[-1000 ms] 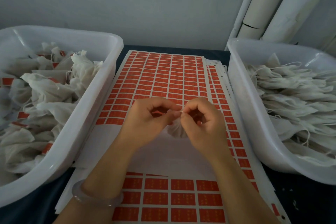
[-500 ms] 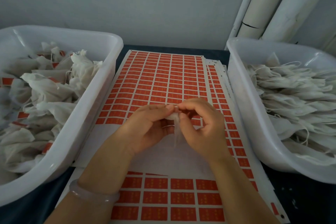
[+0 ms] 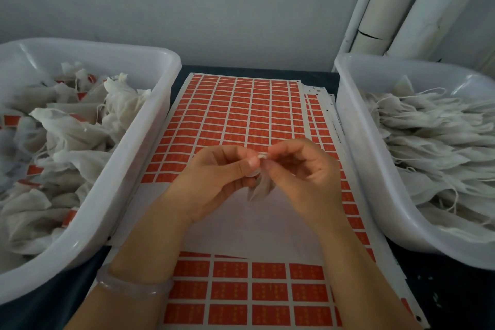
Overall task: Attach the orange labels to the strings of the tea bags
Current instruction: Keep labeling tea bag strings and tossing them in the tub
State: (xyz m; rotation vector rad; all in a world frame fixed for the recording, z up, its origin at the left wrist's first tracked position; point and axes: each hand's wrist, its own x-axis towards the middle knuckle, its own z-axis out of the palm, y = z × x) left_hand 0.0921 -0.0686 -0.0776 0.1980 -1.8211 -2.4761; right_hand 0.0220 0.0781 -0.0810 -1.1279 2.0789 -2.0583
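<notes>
Raised a little since a second ago, your left hand (image 3: 214, 179) and right hand (image 3: 305, 171) both pinch the string (image 3: 261, 155) of a tea bag (image 3: 258, 191) dangling between them over the label sheet (image 3: 241, 115), apparently pressing a label closed; next comes a firm squeeze, then the left tub (image 3: 107, 47).

Tiny print on the orange labels (image 3: 230, 291), illegible.

Glossy plastic tubs (image 3: 150, 126), gauzy cloth tea bags (image 3: 428, 128)
</notes>
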